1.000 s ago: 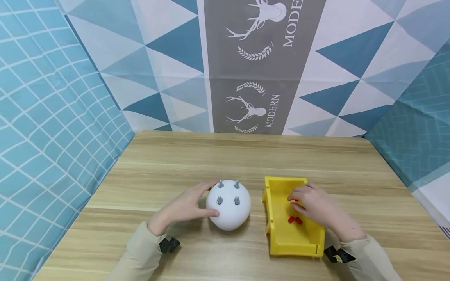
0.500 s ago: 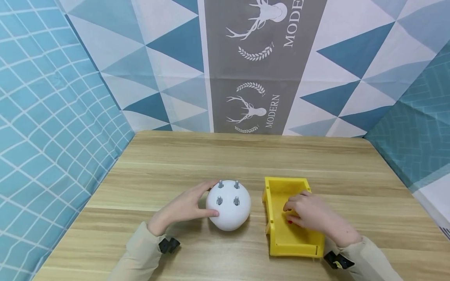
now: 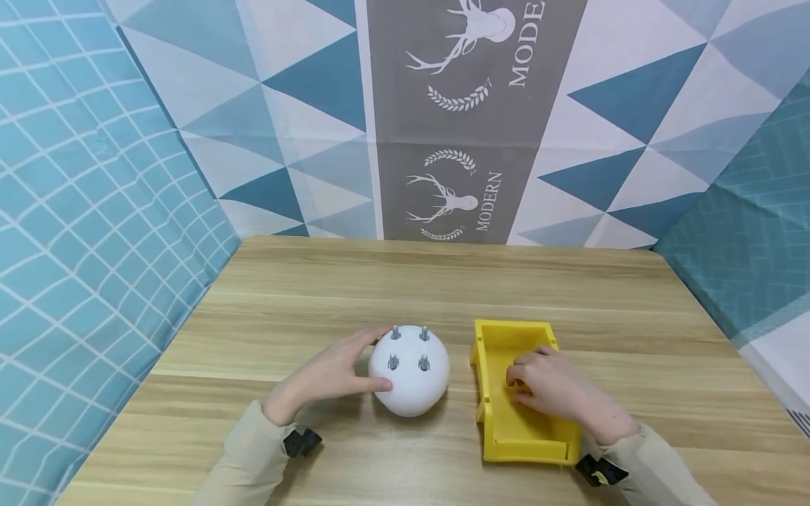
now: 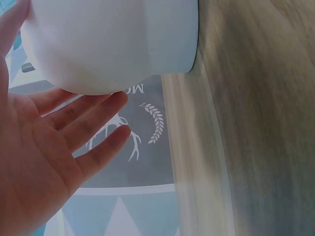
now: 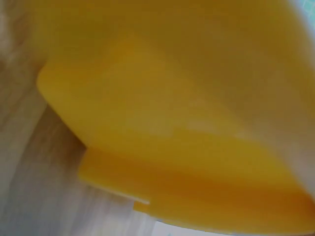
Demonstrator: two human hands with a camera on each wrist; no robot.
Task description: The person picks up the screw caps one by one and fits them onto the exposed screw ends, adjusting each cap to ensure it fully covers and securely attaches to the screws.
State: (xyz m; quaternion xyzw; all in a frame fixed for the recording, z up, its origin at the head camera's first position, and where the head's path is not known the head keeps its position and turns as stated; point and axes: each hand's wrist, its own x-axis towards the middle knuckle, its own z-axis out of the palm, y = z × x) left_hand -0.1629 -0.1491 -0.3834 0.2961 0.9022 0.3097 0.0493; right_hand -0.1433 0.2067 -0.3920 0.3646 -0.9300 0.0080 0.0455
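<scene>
A white rounded body (image 3: 410, 397) with several upright metal bolts (image 3: 424, 362) on top stands on the table. My left hand (image 3: 329, 369) holds its left side, thumb on the front and fingers round the back. In the left wrist view the fingers (image 4: 93, 115) of that hand reach along the smooth white side (image 4: 108, 44). My right hand (image 3: 553, 386) is down inside a yellow plastic bin (image 3: 531, 451), fingers bent. Whatever lies under or between its fingertips is hidden. The right wrist view shows mostly the bin's blurred yellow wall (image 5: 162, 108).
The wood-grain table (image 3: 354, 281) extends around both things. Patterned cloth (image 3: 304, 119) hangs behind it, with blue tiled cloth (image 3: 95, 232) along the left and a teal cloth (image 3: 753, 239) on the right. The bin stands a short way right of the white body.
My right hand has come back toward the bin's middle and slightly left. Small red pieces seen in the bin earlier are now out of sight. The left hand keeps its hold on the white body.
</scene>
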